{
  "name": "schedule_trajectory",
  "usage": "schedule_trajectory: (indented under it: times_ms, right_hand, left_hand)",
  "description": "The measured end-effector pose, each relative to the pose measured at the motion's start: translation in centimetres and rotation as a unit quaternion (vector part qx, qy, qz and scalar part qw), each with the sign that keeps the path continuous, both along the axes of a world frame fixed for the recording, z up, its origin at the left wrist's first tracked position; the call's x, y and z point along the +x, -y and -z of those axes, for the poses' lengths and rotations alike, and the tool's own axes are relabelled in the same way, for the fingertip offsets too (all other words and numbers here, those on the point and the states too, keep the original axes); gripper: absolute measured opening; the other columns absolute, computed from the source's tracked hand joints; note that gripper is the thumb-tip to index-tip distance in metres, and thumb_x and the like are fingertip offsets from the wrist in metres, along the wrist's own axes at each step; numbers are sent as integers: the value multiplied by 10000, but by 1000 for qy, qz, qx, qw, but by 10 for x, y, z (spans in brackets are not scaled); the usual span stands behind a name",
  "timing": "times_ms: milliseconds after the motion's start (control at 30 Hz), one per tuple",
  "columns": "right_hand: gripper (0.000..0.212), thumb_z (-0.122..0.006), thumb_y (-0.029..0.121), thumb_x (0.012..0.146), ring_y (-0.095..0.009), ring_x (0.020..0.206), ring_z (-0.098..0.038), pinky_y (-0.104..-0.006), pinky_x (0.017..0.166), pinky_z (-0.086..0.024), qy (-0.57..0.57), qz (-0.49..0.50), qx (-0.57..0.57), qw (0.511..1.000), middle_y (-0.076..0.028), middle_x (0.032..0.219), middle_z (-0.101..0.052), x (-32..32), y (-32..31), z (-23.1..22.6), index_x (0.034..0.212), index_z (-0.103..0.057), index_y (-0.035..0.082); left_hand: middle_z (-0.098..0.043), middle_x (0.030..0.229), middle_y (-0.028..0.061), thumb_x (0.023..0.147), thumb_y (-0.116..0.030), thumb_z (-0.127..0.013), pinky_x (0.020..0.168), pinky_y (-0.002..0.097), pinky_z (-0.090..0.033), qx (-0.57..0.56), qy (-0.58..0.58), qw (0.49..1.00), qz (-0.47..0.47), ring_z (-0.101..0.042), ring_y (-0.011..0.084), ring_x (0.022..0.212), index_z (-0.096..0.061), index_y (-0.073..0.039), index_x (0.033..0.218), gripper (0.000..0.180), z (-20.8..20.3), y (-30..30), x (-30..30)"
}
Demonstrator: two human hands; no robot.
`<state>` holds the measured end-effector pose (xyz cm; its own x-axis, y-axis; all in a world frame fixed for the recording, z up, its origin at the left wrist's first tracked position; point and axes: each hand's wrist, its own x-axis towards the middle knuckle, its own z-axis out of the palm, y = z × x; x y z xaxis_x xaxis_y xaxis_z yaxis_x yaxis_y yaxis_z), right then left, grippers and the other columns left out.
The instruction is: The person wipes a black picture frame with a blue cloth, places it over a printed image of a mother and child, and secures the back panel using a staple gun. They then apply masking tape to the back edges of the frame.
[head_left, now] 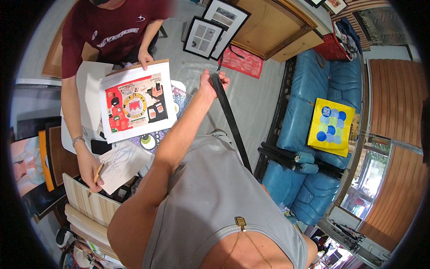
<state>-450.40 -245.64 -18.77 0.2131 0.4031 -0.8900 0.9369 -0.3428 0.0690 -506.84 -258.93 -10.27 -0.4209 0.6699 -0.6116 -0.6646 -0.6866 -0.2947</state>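
My left hand is stretched out ahead of me, its fingers closed round the upper end of a long, straight black strip. The strip slants down to the right, and its lower end disappears behind my grey top. My right hand is hidden behind my body; only a sliver of skin shows at the top's right edge. Left of my forearm, another person's hand holds up a sheet with a red, black and yellow print. That person's other hand has a pencil over a scribbled white paper.
Two black-framed pictures lean beside a large gold-edged frame. A red patterned sheet lies on the floor. At right, a blue sofa bears a yellow bag and a bundle of black strips. A white table stands left.
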Motion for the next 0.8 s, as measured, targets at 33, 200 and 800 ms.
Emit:
schedule_trajectory:
  times_ms: [33, 200, 800]
  right_hand:
    - [800, -663, 588, 760, -275, 962, -634, -397, 840, -490, 1, 9, -1, 1000, -188, 1088, -645, -1, -1, 0, 1146, -587, -109]
    - [832, -623, 610, 789, -281, 1011, -616, -392, 895, -471, -2, -59, 44, 997, -191, 1176, -609, 23, -14, 26, 1211, -546, -103]
    - [671, -531, 615, 849, -245, 751, -610, -384, 613, -486, -57, -146, 76, 985, -117, 898, -606, -92, -190, 47, 1027, -574, -30]
  left_hand:
    - [-465, 653, 87, 964, -554, -249, 617, 338, -360, 8, 0, 1000, -7, -426, 199, 544, -449, 17, 847, 617, 1, 1, -1]
    - [-492, 671, 92, 951, -584, -277, 592, 341, -391, 42, -7, 999, 16, -480, 199, 534, -459, 14, 867, 631, -1, 2, -3]
    - [-519, 616, 26, 890, -660, -392, 513, 371, -407, -82, -178, 980, 45, -484, 204, 501, -497, -147, 802, 531, -150, -72, 40]
